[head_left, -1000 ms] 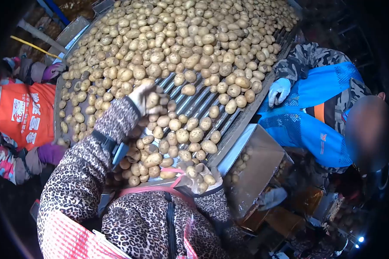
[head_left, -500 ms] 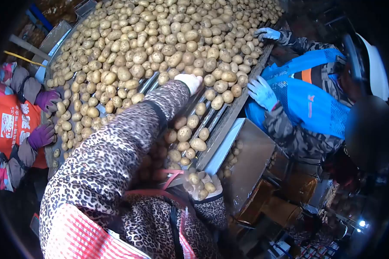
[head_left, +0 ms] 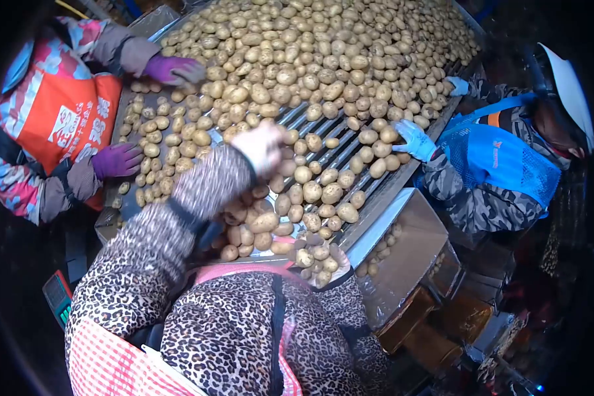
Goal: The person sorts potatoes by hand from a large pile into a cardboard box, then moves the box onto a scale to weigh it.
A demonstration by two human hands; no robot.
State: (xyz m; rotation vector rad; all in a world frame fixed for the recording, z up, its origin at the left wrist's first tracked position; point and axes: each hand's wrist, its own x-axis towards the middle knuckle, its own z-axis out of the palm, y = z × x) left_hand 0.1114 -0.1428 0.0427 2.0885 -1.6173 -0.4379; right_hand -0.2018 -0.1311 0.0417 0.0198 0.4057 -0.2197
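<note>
The left hand (head_left: 264, 145) is stretched forward over the slatted bed (head_left: 345, 152), where it is blurred — how far its fingers are spread, and whether anything is gripped, cannot be made out. Loose potatoes (head_left: 332, 193) are scattered over the slats, to the right of that hand and closer to the body; the denser heap (head_left: 290, 59) is spread beyond it. Among the bare slats a small oblong potato (head_left: 332, 142) is seen to the right of the left hand, its long axis turned roughly across the view; it is lain nearer to by the left hand than by the right. The right hand (head_left: 342, 259) is held low at the near edge, cupped around a cluster of potatoes (head_left: 320, 252) — its fingers are mostly hidden. At the right side, a co-worker's blue-gloved hand (head_left: 414, 140) is placed beside potatoes.
</note>
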